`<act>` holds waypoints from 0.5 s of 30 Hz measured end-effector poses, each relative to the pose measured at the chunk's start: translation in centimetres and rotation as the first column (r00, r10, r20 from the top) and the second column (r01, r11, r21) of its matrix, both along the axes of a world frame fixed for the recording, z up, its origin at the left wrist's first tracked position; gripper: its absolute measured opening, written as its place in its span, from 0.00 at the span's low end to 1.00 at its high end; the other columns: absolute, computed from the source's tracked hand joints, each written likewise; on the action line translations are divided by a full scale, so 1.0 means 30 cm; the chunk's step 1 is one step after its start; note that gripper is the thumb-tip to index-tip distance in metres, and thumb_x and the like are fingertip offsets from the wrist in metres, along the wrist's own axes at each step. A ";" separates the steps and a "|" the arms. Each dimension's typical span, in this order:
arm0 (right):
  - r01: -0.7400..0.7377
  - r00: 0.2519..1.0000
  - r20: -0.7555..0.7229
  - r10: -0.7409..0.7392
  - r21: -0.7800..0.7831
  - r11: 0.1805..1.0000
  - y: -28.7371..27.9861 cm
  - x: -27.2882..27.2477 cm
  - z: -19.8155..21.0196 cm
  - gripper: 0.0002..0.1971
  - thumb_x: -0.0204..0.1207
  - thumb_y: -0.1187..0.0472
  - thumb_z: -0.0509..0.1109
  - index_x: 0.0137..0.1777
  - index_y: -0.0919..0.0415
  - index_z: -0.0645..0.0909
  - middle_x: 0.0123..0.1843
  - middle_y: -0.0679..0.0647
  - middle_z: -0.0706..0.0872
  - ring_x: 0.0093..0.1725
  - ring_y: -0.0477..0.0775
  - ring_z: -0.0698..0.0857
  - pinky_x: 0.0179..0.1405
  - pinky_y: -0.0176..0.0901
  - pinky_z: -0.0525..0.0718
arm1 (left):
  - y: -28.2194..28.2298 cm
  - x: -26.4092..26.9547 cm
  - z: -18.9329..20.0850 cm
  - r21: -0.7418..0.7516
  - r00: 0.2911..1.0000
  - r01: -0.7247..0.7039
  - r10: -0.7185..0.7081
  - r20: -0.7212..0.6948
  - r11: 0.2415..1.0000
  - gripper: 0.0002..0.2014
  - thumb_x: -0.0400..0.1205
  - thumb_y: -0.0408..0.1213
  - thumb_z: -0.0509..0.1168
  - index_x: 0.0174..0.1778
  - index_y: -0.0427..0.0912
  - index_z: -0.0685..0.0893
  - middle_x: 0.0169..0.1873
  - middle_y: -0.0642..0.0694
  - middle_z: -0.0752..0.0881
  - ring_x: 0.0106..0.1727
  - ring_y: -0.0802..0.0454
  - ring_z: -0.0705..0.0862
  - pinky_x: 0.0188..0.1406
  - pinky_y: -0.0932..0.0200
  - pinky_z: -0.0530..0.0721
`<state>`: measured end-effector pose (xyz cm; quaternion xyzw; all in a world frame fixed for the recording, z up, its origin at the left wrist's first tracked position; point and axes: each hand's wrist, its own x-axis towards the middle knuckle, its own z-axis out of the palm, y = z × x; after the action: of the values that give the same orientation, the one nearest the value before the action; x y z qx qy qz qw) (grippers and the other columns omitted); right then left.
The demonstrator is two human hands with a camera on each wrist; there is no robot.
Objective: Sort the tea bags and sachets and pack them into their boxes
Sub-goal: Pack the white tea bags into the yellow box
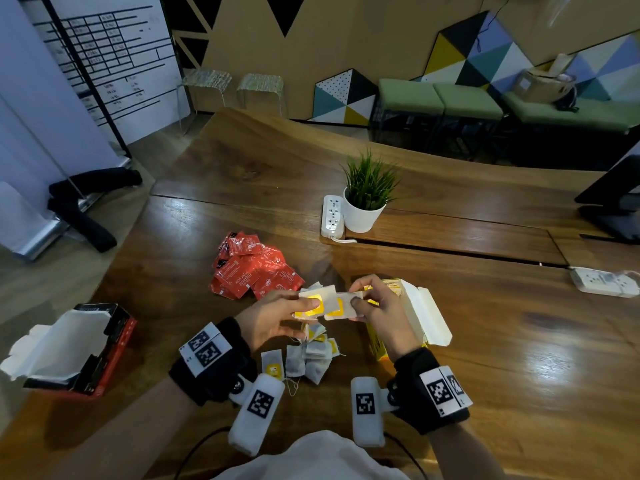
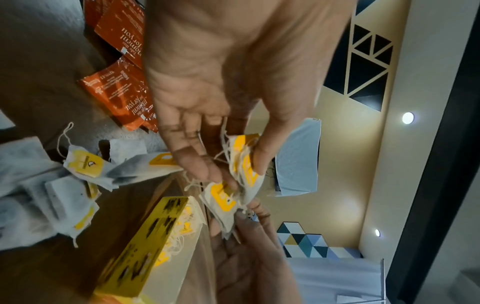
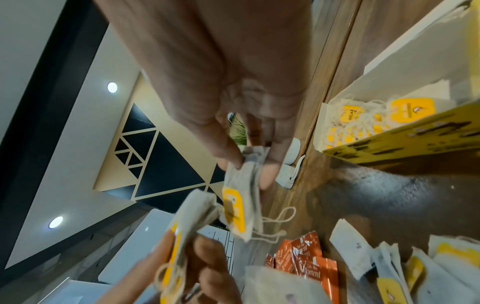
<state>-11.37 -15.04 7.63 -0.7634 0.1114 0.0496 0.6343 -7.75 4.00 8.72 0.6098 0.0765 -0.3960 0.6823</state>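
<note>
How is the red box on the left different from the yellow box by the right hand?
The red box looks empty, showing only its white lining; the yellow box already holds yellow-tagged tea bags. The red box stands apart from both hands at the table's left edge; the yellow box sits just beyond the right hand. Both are open on the wooden table.

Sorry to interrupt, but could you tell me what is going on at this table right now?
A person is sorting tea. The left hand and right hand each pinch yellow-tagged tea bags above the wooden table. The open yellow box beside the right hand already holds similar bags; more lie loose below the hands. The red sachets sit piled, and the red box stands open on the left.
</note>
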 end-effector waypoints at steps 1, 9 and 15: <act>-0.017 1.000 -0.002 0.017 0.024 1.000 0.007 -0.002 -0.005 0.12 0.78 0.73 0.63 0.44 0.53 0.78 0.48 0.57 0.81 0.50 0.59 0.84 0.38 0.38 0.86 | -0.004 0.000 0.001 -0.013 1.000 -0.001 0.001 -0.016 1.000 0.07 0.78 0.33 0.67 0.51 0.39 0.83 0.47 0.43 0.88 0.45 0.52 0.88 0.37 0.60 0.86; 0.021 0.999 -0.052 -0.010 0.202 0.979 0.036 -0.009 -0.022 0.12 0.78 0.76 0.61 0.42 0.62 0.83 0.48 0.63 0.82 0.46 0.54 0.84 0.39 0.38 0.86 | -0.027 -0.021 -0.026 -0.036 1.000 -0.020 0.021 0.011 0.999 0.10 0.78 0.28 0.66 0.54 0.41 0.83 0.48 0.40 0.87 0.45 0.49 0.86 0.35 0.62 0.86; 0.101 0.977 -0.214 -0.019 0.380 0.919 0.040 0.002 0.005 0.10 0.81 0.62 0.63 0.44 0.67 0.82 0.44 0.60 0.87 0.45 0.55 0.87 0.45 0.44 0.89 | -0.033 -0.012 -0.024 0.115 0.982 0.031 -0.051 0.181 0.993 0.17 0.76 0.28 0.69 0.61 0.40 0.77 0.46 0.43 0.85 0.42 0.52 0.85 0.32 0.65 0.85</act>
<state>-11.30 -13.83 7.78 -0.6093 0.1878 0.1301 0.7593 -8.11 3.02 8.00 0.6824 0.0226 -0.3471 0.6430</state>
